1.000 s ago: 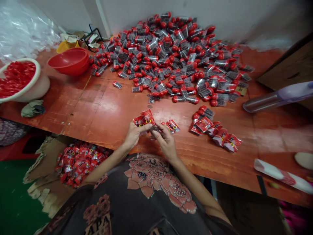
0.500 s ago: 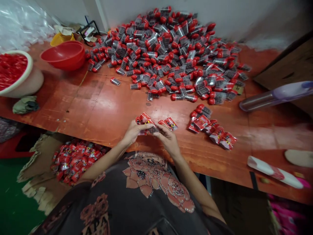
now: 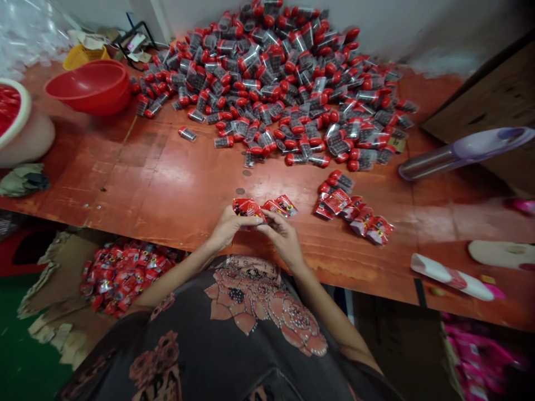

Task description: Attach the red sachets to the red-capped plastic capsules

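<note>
Red-capped plastic capsules point(image 3: 267, 83) heap on the wooden surface point(image 3: 125, 184), a red plastic bowl point(image 3: 87, 86) left, red foil packets point(image 3: 355, 211) front-right.

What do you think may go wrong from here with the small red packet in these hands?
The packet pinched between the left hand and right hand is small and may slip past the table edge. The rounded capsules nearby might also roll into the packets beside the right hand.
</note>
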### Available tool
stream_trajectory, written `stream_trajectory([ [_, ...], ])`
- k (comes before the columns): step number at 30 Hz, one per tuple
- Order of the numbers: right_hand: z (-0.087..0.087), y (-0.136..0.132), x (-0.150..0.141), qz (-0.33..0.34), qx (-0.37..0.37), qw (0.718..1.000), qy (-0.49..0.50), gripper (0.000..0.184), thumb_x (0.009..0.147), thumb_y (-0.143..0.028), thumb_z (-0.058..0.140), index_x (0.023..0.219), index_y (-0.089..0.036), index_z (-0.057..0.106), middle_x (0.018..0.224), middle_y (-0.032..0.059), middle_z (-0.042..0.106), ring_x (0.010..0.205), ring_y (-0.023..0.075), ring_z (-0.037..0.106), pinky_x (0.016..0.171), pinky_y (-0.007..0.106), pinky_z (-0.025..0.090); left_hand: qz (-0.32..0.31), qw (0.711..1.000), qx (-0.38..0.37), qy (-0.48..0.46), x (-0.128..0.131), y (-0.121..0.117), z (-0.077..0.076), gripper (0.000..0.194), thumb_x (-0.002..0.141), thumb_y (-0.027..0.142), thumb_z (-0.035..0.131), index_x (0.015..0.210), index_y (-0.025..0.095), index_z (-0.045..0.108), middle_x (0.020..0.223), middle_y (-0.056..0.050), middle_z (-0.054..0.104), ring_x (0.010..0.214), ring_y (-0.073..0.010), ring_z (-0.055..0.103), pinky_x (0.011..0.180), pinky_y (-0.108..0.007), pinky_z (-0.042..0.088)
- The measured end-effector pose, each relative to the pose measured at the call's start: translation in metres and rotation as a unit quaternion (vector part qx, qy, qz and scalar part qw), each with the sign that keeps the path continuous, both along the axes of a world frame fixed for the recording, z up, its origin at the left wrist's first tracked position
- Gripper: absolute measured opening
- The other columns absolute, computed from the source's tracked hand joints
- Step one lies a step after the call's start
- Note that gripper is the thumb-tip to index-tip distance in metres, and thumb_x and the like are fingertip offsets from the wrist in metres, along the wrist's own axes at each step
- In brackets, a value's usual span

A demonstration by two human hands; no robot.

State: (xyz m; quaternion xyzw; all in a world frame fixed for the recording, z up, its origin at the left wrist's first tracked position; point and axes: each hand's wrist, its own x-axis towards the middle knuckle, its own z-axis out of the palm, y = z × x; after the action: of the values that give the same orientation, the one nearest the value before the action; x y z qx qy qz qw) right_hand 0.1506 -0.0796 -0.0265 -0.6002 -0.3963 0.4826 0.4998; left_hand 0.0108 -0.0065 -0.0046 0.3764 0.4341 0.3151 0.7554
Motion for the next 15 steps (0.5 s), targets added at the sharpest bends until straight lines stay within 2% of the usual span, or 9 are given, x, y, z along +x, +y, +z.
stream_trajectory([
  [2,-0.004,-0.002,0.001,-0.009,0.01,0.999,-0.032,0.031,0.079,-0.035,0.071,0.11,-0.029,0.071,0.098,0.0031,0.065,0.091,0.0202,0.061,0.086,0.04,0.053,-0.005,1.0,-0.025,0.005,0.001,-0.004,-0.004,0.021,0.059,0.02,0.083,0.073,0.016,0.068,0.067,-0.002,0.065,0.058,-0.0121,0.055,0.056,-0.026,0.043],
  [5,-0.007,-0.005,0.006,-0.034,0.009,0.999,-0.035,0.028,0.079,-0.037,0.072,0.105,-0.026,0.073,0.093,0.0023,0.065,0.084,0.018,0.06,0.08,0.036,0.052,0.001,0.998,-0.065,0.001,0.001,-0.006,-0.009,0.026,0.06,0.023,0.084,0.082,0.016,0.071,0.076,-0.006,0.07,0.062,-0.0146,0.06,0.058,-0.027,0.046],
  [8,-0.009,-0.007,0.021,-0.1,-0.007,0.995,-0.006,0.032,0.078,-0.038,0.072,0.107,-0.024,0.073,0.092,0.0026,0.066,0.076,0.016,0.059,0.071,0.033,0.052,0.048,0.993,-0.106,-0.027,-0.002,0.001,-0.013,0.027,0.064,0.025,0.082,0.086,0.014,0.071,0.085,-0.011,0.072,0.069,-0.0187,0.066,0.064,-0.032,0.052],
  [10,-0.014,-0.006,0.037,-0.144,-0.018,0.989,-0.026,0.035,0.078,-0.039,0.071,0.108,-0.021,0.072,0.089,0.0025,0.066,0.071,0.0152,0.057,0.068,0.033,0.051,0.073,0.988,-0.13,-0.046,-0.007,0.009,-0.014,0.026,0.066,0.022,0.08,0.087,0.011,0.07,0.089,-0.014,0.073,0.072,-0.0218,0.068,0.068,-0.036,0.054],
  [12,-0.021,-0.003,0.054,-0.161,-0.022,0.983,-0.08,0.036,0.078,-0.041,0.07,0.106,-0.019,0.072,0.086,0.0028,0.065,0.071,0.0158,0.056,0.071,0.034,0.051,0.087,0.985,-0.14,-0.053,-0.012,0.017,-0.015,0.025,0.065,0.017,0.078,0.087,0.009,0.07,0.09,-0.016,0.073,0.073,-0.0228,0.069,0.07,-0.037,0.056],
  [15,-0.029,0.001,0.073,-0.127,-0.022,0.978,-0.162,0.036,0.08,-0.044,0.066,0.103,-0.017,0.073,0.09,0.0051,0.063,0.08,0.0197,0.059,0.082,0.041,0.051,0.101,0.984,-0.139,-0.047,-0.016,0.023,-0.017,0.024,0.064,0.014,0.078,0.085,0.01,0.069,0.085,-0.013,0.073,0.067,-0.0201,0.068,0.066,-0.036,0.056],
])
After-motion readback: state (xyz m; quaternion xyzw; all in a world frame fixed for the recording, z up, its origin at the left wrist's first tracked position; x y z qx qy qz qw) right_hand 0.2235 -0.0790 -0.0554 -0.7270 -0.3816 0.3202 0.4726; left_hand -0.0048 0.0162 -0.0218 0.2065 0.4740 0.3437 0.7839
